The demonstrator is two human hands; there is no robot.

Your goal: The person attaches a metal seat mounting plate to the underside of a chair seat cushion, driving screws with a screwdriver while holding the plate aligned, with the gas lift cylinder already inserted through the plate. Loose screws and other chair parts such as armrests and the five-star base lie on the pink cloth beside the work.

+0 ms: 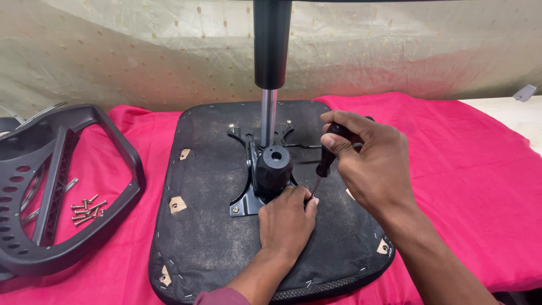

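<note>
Right hand (364,164) grips dark-handled screwdriver (326,161); left hand (288,220) pinches its thin metal tip.

Single head cam, close, angled down and forward at chair seat underside (226,226) dead centre; gas-lift column (271,51) exits at 12 o'clock. No second view.

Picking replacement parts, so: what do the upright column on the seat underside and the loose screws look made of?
Upright column: lower rod looks polished metal, mirror-bright; upper sleeve matte black, plastic or painted metal. Loose screws: silvery metal, likely steel.
</note>
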